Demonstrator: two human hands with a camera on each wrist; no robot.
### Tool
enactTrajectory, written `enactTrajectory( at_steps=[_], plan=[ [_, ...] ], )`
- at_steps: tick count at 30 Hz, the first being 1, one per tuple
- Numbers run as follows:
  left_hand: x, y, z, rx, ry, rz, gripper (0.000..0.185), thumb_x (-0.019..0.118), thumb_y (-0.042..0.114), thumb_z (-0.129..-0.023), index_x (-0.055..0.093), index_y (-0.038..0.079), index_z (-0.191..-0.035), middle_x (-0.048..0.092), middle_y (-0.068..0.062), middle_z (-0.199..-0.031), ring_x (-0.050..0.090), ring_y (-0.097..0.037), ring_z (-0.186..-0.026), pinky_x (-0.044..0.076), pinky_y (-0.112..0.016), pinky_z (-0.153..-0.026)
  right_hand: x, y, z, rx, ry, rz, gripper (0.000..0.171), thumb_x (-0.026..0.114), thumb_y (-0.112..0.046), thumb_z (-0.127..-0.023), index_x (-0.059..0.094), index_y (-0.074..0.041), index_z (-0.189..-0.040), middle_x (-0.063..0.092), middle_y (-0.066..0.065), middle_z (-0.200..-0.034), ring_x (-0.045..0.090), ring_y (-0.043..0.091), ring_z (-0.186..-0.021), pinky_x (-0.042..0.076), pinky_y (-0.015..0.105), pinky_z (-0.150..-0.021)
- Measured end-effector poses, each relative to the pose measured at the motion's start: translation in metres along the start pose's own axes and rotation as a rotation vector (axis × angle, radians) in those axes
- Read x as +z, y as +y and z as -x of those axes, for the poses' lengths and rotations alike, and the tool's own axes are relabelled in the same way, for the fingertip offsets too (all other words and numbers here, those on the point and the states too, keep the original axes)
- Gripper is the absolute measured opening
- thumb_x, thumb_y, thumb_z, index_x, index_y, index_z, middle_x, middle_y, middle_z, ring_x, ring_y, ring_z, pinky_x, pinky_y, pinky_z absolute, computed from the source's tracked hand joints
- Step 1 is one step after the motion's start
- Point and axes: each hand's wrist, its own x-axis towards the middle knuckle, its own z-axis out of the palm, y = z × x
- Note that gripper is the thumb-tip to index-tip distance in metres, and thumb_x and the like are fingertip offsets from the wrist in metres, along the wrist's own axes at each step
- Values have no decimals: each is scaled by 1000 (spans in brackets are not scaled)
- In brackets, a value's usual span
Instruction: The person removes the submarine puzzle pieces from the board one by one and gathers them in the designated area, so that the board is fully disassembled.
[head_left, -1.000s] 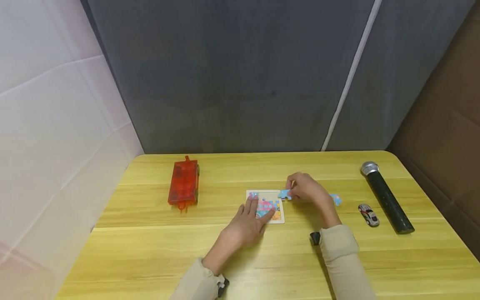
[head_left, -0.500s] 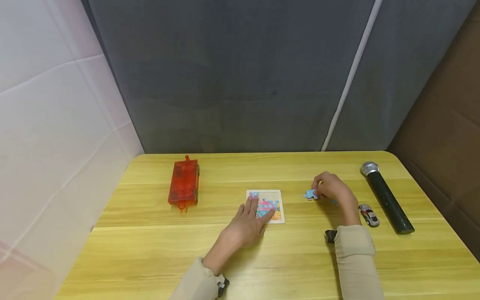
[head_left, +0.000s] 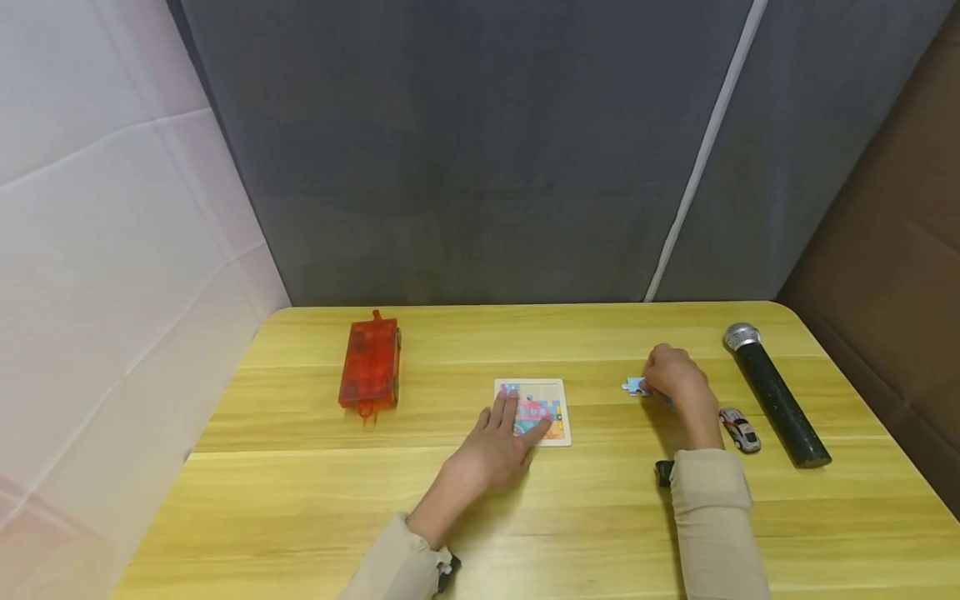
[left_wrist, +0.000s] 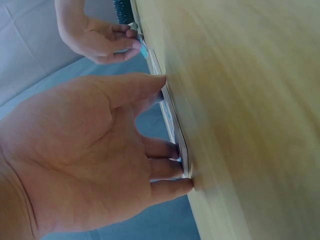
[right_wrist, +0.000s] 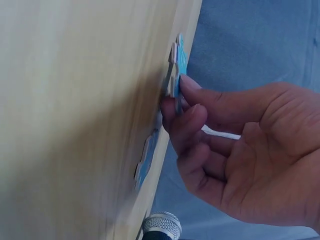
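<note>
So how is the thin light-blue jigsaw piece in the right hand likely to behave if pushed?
The thin light-blue jigsaw piece is probably stiff: pinched near one end by the right hand, it shows no sag. It seems light, since a pinch holds it. Flat and thin, it would likely slide rather than roll.

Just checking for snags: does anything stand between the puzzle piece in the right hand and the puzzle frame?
Nothing visible does: bare tabletop lies between the puzzle piece in the right hand and the puzzle frame. The left hand covers part of the frame's left side, but its far right corner shows.
</note>
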Motion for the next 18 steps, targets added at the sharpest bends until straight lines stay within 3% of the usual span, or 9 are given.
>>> enactTrajectory(
  at_steps=[4,7,10,12,15,18],
  plan=[
    [0,1,1,-2,-2,6,56,44,27,-120,34,30,-174,11,-29,-181,9,-43,-171,23,-54,-137,12,19,-31,84,5,12,32,61,-13,-104,69,-8,-74,71,11,-75,60,28,-70,50,46,-67],
    [0,1,1,-5,-1,24,56,44,27,-120,34,30,-174,10,-29,-181,7,-42,-171,22,-55,-137,18,23,-40,117,22,13,16,74,-17,-101,75,-3,-94,73,21,-99,62,33,-80,52,53,-73],
    [0,0,1,-8,2,40,55,43,27,-120,34,30,-174,8,-29,-182,6,-42,-171,21,-54,-137,21,25,-46,126,24,22,33,83,-21,-96,73,3,-118,68,33,-123,61,38,-91,52,59,-79],
    [1,0,1,-10,5,45,55,43,27,-120,34,30,-174,7,-29,-182,6,-41,-171,21,-54,-137,22,26,-50,132,23,27,43,85,-20,-94,71,5,-126,64,37,-132,61,39,-96,53,60,-81],
    [1,0,1,-11,5,47,55,42,27,-120,34,30,-174,7,-28,-182,5,-41,-172,20,-54,-138,20,23,-45,123,29,32,40,84,-19,-94,70,6,-122,64,36,-128,60,37,-93,52,58,-78],
    [1,-1,1,-11,3,45,55,42,27,-120,33,30,-175,6,-28,-182,5,-41,-172,20,-54,-138,16,4,-26,56,39,34,21,79,-17,-98,72,2,-103,68,27,-107,58,31,-82,50,50,-71]
  ],
)
